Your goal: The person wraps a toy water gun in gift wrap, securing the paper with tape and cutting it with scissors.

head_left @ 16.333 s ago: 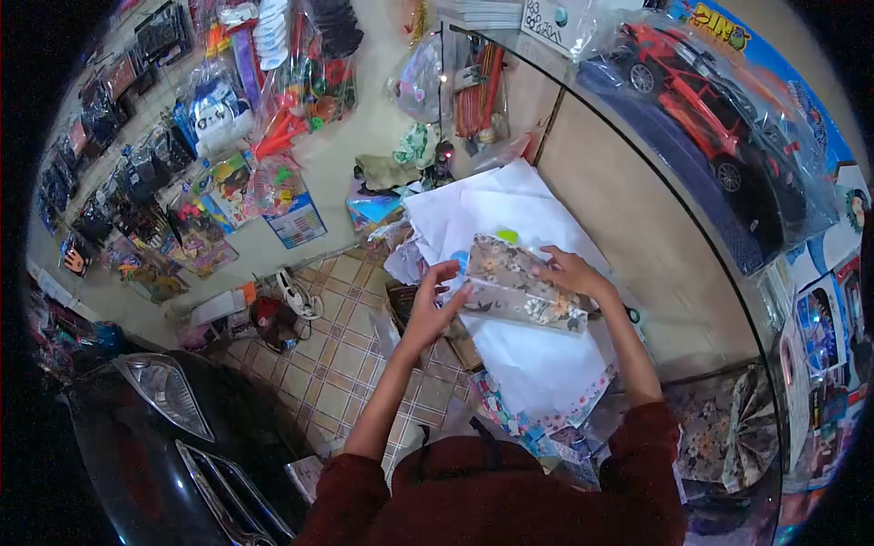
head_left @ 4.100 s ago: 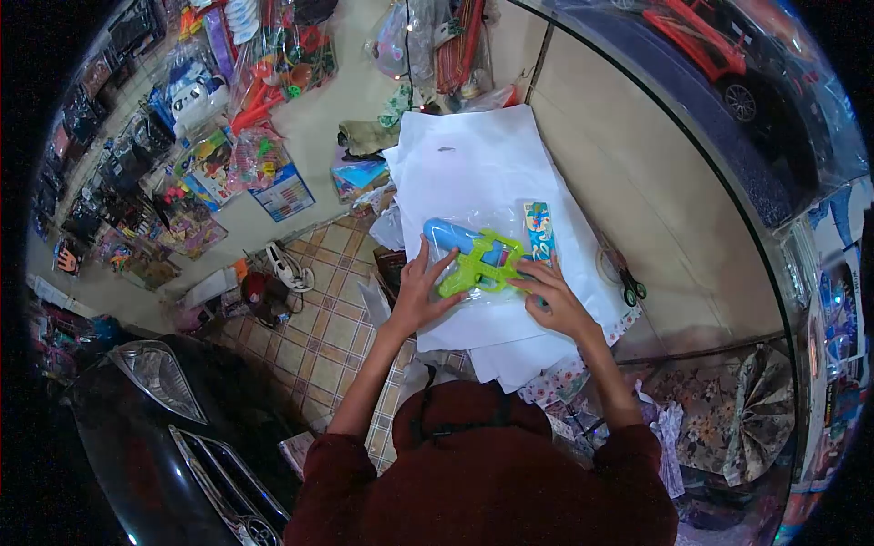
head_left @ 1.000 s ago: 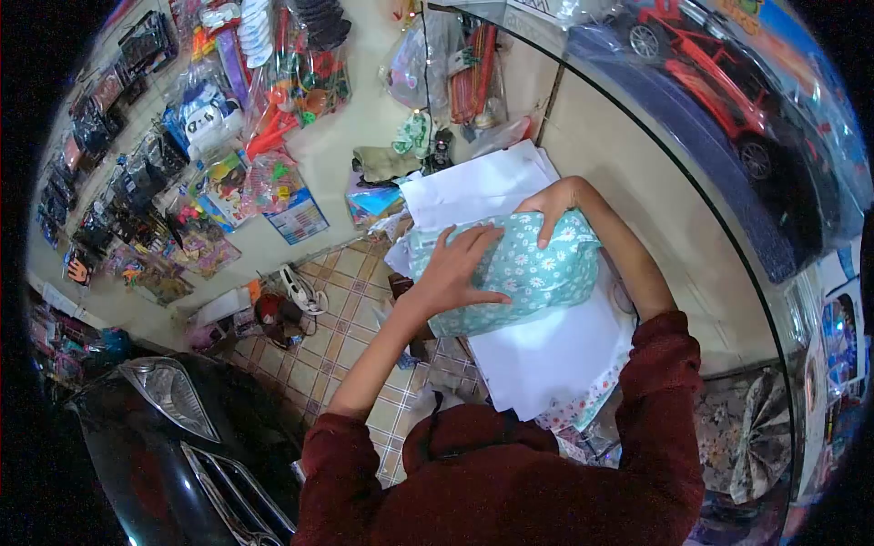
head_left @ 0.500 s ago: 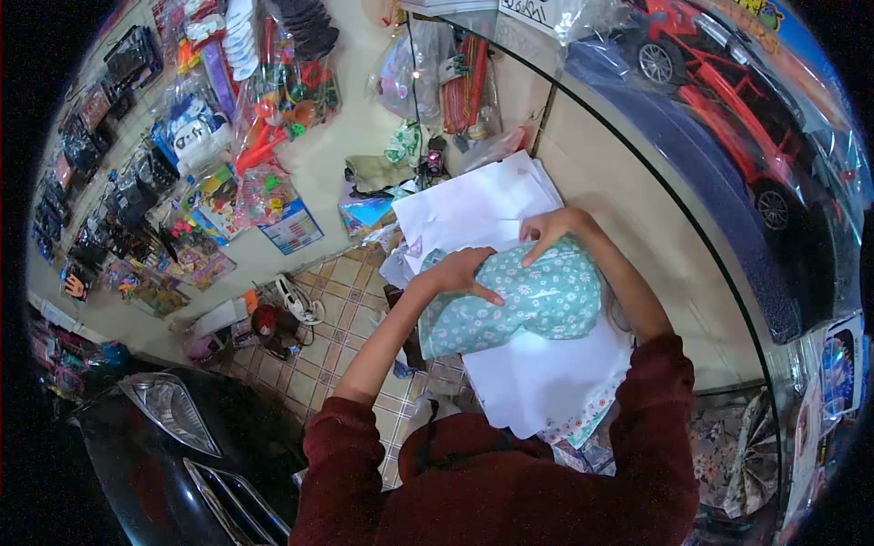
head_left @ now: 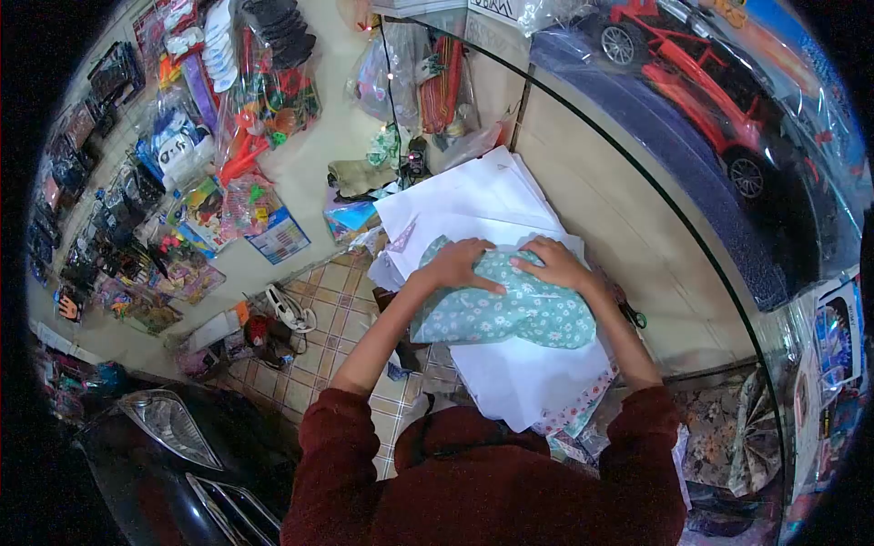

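On the pile of white sheets point(head_left: 469, 198), near the middle of the scene, lies a rumpled bundle of mint-green paper point(head_left: 492, 314) printed with white daisies. It slants a little, its left end jutting past the sheets and its right end lying close to the right hand's wrist. The left hand point(head_left: 453, 266) rests palm down on the far left part of the bundle, its fingers spread, the thumb stretched out to the right across the daisies and well apart from the others. The right hand point(head_left: 557, 264) comes over the far right part, its fingers bent and pointing left towards the left hand, without touching it; whether they pinch a fold I cannot tell. Both arms reach out of dark red sleeves point(head_left: 335, 441).

Just right of the right forearm, scissor handles point(head_left: 635, 317) show beside the wall. A flower-printed sheet point(head_left: 585, 400) peeks from under the near right edge of the white pile. Farther right, brown floral paper with a pleated fan point(head_left: 752, 437) lies below the glass edge, and a red toy car point(head_left: 701, 96) in clear plastic sits at the far right. Tiled floor point(head_left: 319, 350) shows on the left, with the front of a black vehicle point(head_left: 164, 478) at the near left.
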### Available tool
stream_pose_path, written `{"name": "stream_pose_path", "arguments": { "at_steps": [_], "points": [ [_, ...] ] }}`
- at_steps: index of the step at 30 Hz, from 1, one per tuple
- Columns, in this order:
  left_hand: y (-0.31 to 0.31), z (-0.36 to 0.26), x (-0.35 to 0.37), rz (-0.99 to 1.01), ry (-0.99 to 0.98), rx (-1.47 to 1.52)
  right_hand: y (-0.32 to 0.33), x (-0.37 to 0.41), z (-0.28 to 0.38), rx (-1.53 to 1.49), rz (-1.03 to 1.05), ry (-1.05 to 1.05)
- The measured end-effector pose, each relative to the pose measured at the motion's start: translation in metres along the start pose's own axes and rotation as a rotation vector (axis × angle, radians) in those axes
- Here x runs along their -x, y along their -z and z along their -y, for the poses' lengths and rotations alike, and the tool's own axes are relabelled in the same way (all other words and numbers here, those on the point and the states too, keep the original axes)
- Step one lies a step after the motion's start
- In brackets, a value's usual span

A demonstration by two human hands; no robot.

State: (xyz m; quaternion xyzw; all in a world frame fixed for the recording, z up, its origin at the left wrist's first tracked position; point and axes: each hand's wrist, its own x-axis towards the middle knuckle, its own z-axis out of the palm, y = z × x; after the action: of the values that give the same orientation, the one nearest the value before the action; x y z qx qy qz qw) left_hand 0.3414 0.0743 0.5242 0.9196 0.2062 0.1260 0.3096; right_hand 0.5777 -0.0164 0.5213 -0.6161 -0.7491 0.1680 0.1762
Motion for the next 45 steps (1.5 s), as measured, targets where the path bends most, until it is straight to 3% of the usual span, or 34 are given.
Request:
{"name": "stream_pose_path", "arguments": {
  "at_steps": [4, 6, 8, 11, 14, 18, 20, 22, 25, 31, 36, 40, 45],
  "points": [
    [0.001, -0.003, 0.045, -0.656, -0.13, -0.029, 0.004, 0.004, 0.0, -0.084, 0.064, -0.113],
    [0.005, -0.016, 0.096, -0.585, 0.189, 0.356, 0.003, 0.008, 0.001, -0.059, 0.082, -0.156],
    [-0.001, -0.017, 0.147, -0.296, 0.384, 0.734, 0.001, 0.013, 0.008, -0.026, 0.082, -0.21],
    [-0.031, -0.026, 0.179, 0.0, 0.531, 1.049, -0.003, 0.019, 0.016, -0.03, 0.074, -0.36],
    [-0.071, -0.038, 0.169, -0.318, 0.364, 0.923, -0.001, 0.029, 0.031, -0.046, 0.103, -0.491],
    [-0.092, -0.037, 0.14, -0.402, 0.553, 1.124, 0.001, 0.05, 0.053, -0.076, 0.096, -0.628],
    [-0.103, -0.032, 0.13, -0.444, 0.607, 0.893, -0.012, 0.062, 0.042, -0.106, 0.038, -0.625],
    [-0.111, -0.026, 0.122, -0.529, 0.62, 0.686, -0.014, 0.075, 0.056, -0.374, 0.068, -0.61],
    [-0.087, -0.054, 0.124, -0.519, 0.68, 0.761, -0.026, 0.091, 0.055, -0.595, 0.114, -0.622],
    [-0.064, -0.056, 0.116, -0.446, 0.536, 0.671, -0.044, 0.121, 0.07, -0.969, 0.094, -0.609],
    [-0.051, -0.051, 0.112, -0.348, 0.472, 0.6, -0.064, 0.128, 0.075, -1.158, -0.037, -0.696],
    [-0.059, -0.017, 0.115, -0.429, 0.54, 0.74, -0.106, 0.131, 0.059, -1.303, -0.141, -0.751],
    [-0.054, 0.0, 0.124, -0.346, 0.557, 0.653, -0.112, 0.134, 0.077, -1.35, -0.161, -0.665]
  ]
}}
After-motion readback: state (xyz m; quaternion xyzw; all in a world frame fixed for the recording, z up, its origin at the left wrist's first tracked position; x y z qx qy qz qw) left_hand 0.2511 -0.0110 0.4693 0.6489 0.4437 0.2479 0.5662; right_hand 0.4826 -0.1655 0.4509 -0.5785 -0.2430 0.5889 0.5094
